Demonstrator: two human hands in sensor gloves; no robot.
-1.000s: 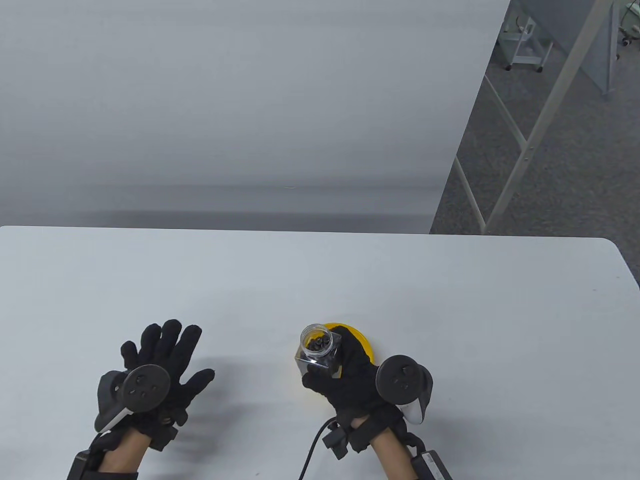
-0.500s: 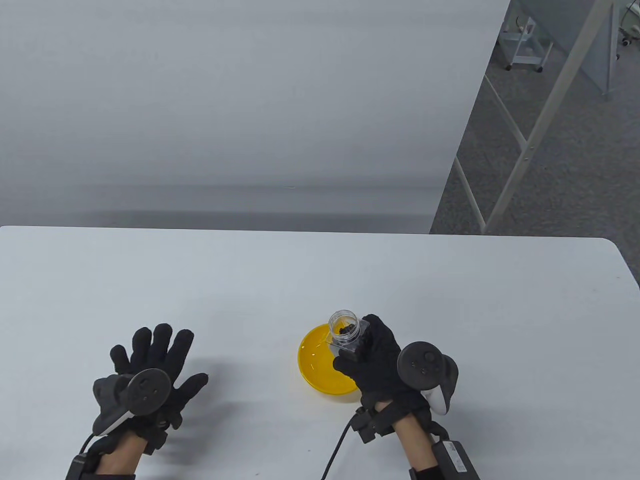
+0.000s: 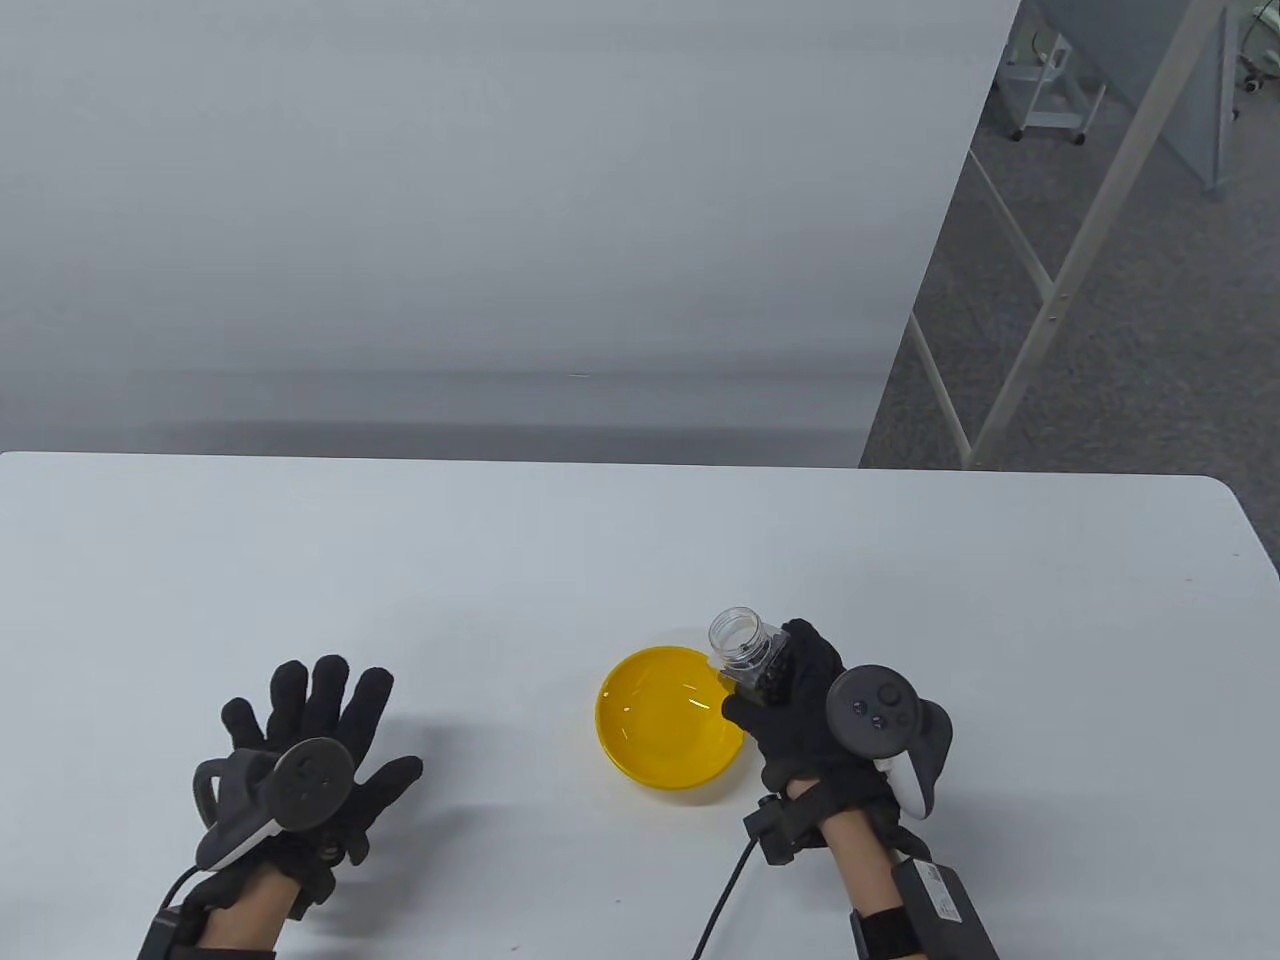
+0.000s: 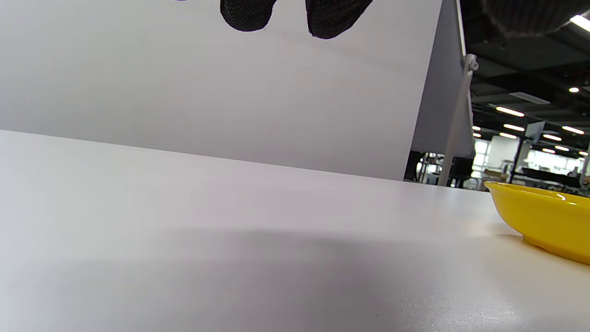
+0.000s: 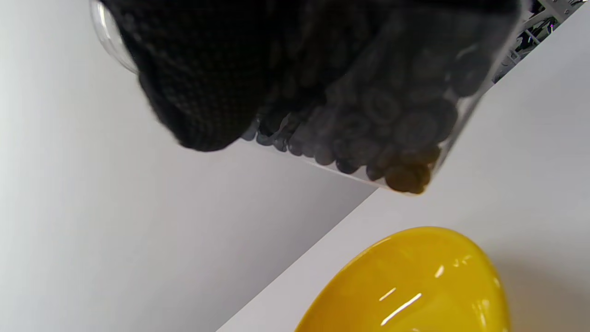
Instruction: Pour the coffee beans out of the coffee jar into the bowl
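Note:
A yellow bowl [image 3: 668, 720] sits on the white table [image 3: 640, 560] near the front; no beans show in it. My right hand [image 3: 800, 700] grips a clear, open coffee jar [image 3: 745, 655] with dark beans inside, held in the air just right of the bowl's far rim and tilted with its mouth up and to the left. In the right wrist view the jar [image 5: 392, 115] hangs above the bowl [image 5: 415, 286]. My left hand [image 3: 310, 730] is open with spread fingers, resting low over the table left of the bowl, holding nothing. The bowl's edge shows in the left wrist view [image 4: 544, 216].
A white panel [image 3: 480, 220] stands behind the table's far edge. The table's right edge [image 3: 1250, 540] borders grey floor with a metal frame [image 3: 1080, 250]. A cable [image 3: 720, 900] runs from my right wrist over the table's front.
My right hand has carried the jar to the right, from over the bowl to beside its right rim, uncovering the bowl. My left hand has barely moved.

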